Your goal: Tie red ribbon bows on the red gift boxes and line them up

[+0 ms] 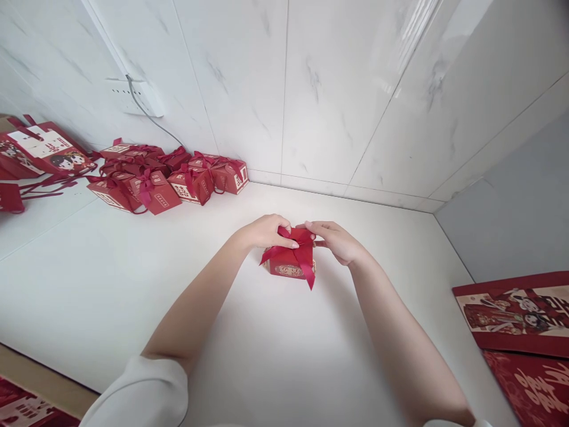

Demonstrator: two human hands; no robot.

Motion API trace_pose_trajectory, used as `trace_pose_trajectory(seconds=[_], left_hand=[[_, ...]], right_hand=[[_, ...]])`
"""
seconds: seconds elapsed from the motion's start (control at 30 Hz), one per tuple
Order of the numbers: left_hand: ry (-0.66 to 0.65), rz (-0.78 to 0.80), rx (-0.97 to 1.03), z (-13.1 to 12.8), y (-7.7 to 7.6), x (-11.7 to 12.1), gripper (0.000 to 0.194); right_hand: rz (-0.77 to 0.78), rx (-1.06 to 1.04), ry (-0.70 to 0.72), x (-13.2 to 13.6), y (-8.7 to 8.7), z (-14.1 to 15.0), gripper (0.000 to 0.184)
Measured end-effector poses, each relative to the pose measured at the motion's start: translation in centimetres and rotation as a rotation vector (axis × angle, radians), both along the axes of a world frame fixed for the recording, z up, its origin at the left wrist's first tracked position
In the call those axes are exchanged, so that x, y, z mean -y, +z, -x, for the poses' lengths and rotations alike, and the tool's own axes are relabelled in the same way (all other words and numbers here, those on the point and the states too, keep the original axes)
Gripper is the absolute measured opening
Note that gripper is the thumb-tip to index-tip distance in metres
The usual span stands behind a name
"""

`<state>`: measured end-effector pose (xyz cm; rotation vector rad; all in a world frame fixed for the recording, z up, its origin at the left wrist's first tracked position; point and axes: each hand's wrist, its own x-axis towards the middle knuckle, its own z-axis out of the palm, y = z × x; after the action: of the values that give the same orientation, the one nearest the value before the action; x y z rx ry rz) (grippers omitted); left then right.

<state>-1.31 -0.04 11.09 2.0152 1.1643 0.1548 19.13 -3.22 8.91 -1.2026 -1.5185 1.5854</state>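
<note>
A small red gift box (pixel 284 268) with gold lettering on its front stands on the white table. A glossy red ribbon (pixel 306 265) lies across its top, and its tails hang over the front. My left hand (pixel 269 231) is closed at the box's upper left, thumb and fingers pinching the ribbon. From the right, my right hand (pixel 335 240) reaches the top edge with its fingertips closed at the ribbon there. Part of the ribbon between the fingers is hidden.
Several red boxes with ribbons (pixel 162 196) sit by the tiled wall, back left. Red bags (pixel 53 148) stand at far left. A grey cable (pixel 155 123) runs down from a wall socket (pixel 133 98). Large red printed bags (pixel 520 314) lie at right.
</note>
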Motion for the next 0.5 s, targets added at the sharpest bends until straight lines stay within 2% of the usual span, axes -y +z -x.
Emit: trace_pose_trajectory(seconds=[0.2, 0.4, 0.47, 0.5], left_hand=[[-0.028, -0.034, -0.011, 0.1, 0.2, 0.0, 0.038], [0.006, -0.018, 0.038, 1.8, 2.4, 0.3, 0.045], [-0.009, -0.022, 0.066, 3.0, 3.0, 0.2, 0.058], [-0.038, -0.018, 0.062, 3.6, 3.2, 0.2, 0.071]], right_hand=[[0.004, -0.033, -0.014, -0.1, -0.5, 0.2, 0.047], [-0.054, -0.01, 0.003, 0.2, 0.2, -1.3, 0.044], [-0.097, 0.056, 0.078, 0.3, 0.5, -2.3, 0.053], [-0.118, 0.096, 0.135, 0.4, 0.6, -2.7, 0.066]])
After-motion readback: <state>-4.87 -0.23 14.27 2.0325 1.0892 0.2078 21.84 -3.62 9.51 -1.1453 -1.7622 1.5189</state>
